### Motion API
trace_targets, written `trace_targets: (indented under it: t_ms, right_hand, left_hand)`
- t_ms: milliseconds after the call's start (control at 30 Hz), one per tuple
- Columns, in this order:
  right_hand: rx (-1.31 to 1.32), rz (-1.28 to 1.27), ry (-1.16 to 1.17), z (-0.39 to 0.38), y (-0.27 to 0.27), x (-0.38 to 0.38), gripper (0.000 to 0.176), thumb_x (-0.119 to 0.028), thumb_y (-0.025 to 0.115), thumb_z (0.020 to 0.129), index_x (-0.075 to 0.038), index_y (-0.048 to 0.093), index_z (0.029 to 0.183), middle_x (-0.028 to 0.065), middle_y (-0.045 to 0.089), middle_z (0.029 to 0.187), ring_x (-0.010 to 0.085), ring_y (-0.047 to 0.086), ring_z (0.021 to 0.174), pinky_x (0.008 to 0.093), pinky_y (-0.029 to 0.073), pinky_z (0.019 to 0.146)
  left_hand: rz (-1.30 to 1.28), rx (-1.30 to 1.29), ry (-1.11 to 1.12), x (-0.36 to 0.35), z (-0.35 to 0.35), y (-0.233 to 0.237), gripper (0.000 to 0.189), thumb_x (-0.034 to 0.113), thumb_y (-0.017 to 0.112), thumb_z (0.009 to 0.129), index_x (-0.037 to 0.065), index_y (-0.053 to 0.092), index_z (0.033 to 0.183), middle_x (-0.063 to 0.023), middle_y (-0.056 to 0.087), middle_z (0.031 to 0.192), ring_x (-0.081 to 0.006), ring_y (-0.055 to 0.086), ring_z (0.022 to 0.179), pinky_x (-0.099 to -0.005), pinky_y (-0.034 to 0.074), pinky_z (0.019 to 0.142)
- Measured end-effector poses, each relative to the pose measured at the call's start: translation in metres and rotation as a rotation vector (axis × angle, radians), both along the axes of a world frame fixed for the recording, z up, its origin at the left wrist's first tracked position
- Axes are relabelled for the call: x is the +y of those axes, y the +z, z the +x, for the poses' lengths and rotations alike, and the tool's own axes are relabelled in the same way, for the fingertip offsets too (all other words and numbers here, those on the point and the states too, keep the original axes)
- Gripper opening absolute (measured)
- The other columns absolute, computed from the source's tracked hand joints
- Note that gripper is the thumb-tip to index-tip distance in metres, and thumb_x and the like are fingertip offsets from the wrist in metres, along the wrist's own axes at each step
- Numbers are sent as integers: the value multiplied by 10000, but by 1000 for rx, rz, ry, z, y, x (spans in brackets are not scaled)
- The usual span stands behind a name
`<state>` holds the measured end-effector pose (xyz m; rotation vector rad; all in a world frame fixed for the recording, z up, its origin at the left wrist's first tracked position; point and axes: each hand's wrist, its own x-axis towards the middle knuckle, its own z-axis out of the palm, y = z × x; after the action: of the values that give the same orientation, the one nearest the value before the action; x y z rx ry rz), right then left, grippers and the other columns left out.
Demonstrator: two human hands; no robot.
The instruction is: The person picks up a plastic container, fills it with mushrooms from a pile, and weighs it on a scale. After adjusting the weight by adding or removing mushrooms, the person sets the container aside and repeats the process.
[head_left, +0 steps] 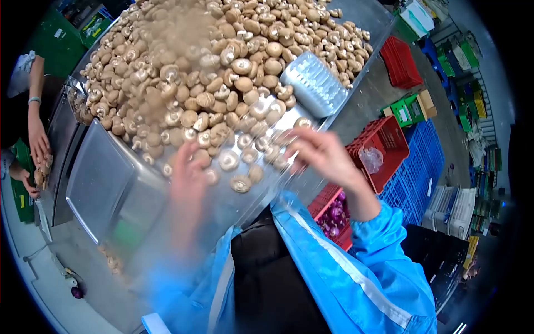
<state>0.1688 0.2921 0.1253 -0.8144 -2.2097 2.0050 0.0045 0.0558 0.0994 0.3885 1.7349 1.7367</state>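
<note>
A big heap of brown mushrooms (217, 83) covers the metal table (217, 197), with several loose ones near its front edge. My left hand (188, 181) is blurred by motion beside the heap; its fingers look apart and I see nothing in them. My right hand (322, 156) has its fingers bent over the edge of what looks like a clear plastic tray (286, 133) with mushrooms in it; blur hides the exact grip. Beyond that hand, a stack of clear plastic trays (314, 83) lies on the table's right side.
At left stands a metal scale or box with a flat top (103, 178). Another person's hands (38, 145) hold mushrooms and a knife (43, 220) at far left. To the right are red crates (389, 150), one with purple onions (335, 216), and a blue pallet (417, 172).
</note>
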Motion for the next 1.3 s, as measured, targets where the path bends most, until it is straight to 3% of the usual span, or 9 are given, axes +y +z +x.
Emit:
trace_targets:
  t_ms: [100,233,567,667,767,833,867,933,1300]
  right_hand:
    - [-94,-253,275,-11,-20,-59,269,-118,532,997,-20,592,1240,45,689,884,92,659,669,261,548,631]
    - [1,-160,267,-10,-84,-110,343,-179,603,977,15,566,1258,56,668,796,112,657,629,264,530,549]
    - [-518,-535,253,5,-105,-176,514,-151,551,981,70,387,1416,118,704,810,137,622,517,262,484,427]
    - [-489,-566,86,9,-125,-175,501,-40,485,945,71,371,1420,151,694,804,180,635,519,285,499,422]
    - [-405,-590,-122,1,-141,-163,468,-34,446,971,72,370,1420,184,677,821,203,625,506,308,504,433]
    - [-275,-523,-236,-17,-146,-143,332,-63,444,994,94,474,1285,181,671,788,198,616,494,316,502,440]
    - [-306,-462,-211,-30,-148,-128,267,-68,435,999,98,505,1195,176,666,769,197,618,494,323,501,440]
    - [-223,-348,-308,-57,-151,-112,210,-66,409,1000,100,538,991,163,658,724,198,624,493,332,496,434]
    - [-69,-216,-402,-97,-172,-103,309,-49,368,1041,31,508,1304,120,596,762,177,617,504,306,530,429]
  left_hand:
    - [-146,-313,-426,-49,-16,-12,434,252,550,991,-15,484,1326,-187,665,1155,-194,689,629,-231,486,453]
    - [-167,-510,-290,-118,0,-46,228,190,501,1022,-10,511,1130,-190,701,927,-169,581,396,-218,384,317]
    - [-392,-712,-63,-225,12,-135,259,80,510,993,-8,442,1227,-221,686,958,-215,646,557,-285,517,428]
    - [-363,-862,50,-183,6,-111,359,13,527,959,-30,406,1295,-242,677,1007,-246,667,640,-301,564,528]
    - [-129,-186,-293,-170,-20,-175,403,-37,531,935,-51,390,1313,-255,665,1040,-257,665,670,-313,579,577]
    - [-74,-291,-182,-129,-35,-158,395,-58,497,935,-63,386,1314,-260,655,1047,-254,656,671,-317,580,581]
    - [-118,-776,136,-97,-43,-141,383,-67,464,940,-69,384,1315,-261,650,1046,-250,650,668,-317,578,576]
    - [-236,-600,172,-47,-61,-123,356,-79,364,956,-67,395,1310,-251,641,1025,-243,635,646,-312,565,542]
    - [-76,-368,267,-21,-73,-166,315,11,324,1017,-18,446,1306,-192,638,1038,-238,624,551,-286,465,412]
